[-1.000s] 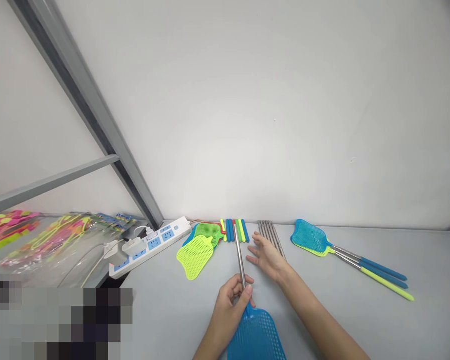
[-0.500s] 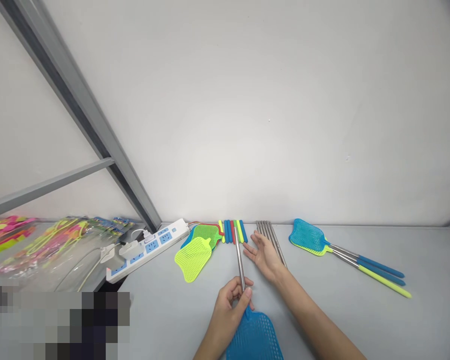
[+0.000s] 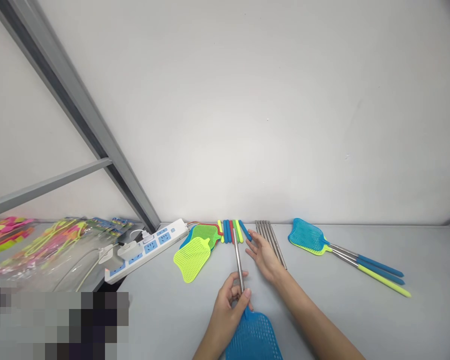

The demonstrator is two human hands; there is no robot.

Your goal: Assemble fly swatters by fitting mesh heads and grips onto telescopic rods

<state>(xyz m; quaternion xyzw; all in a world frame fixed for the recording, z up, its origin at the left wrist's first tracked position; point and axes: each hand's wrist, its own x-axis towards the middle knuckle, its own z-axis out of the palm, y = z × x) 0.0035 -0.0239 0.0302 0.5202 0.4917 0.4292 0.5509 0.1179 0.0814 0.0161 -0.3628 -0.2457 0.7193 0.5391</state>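
Observation:
My left hand (image 3: 230,300) is closed round the metal rod of a blue fly swatter (image 3: 253,337), just above its mesh head. The rod's bare end points away from me, towards a row of coloured handle grips (image 3: 231,231) by the wall. My right hand (image 3: 263,256) has its fingers at the lower end of a blue handle grip (image 3: 244,229), the rightmost of the row. This grip is tilted out of line with the others, its near end between my fingertips. Loose swatter heads, a yellow-green one (image 3: 192,259) on top, lie left of the row.
Several bare metal rods (image 3: 270,237) lie right of my right hand. Assembled swatters with blue and yellow handles (image 3: 382,271) rest further right. A white power strip (image 3: 146,252) with plugs stands at the left, beside bagged colourful goods (image 3: 60,245) and a grey metal frame (image 3: 108,160).
My right hand has reached the rightmost blue handle grip, which has turned from lying in line with the row to slanting. My left hand keeps its hold on the fly swatter.

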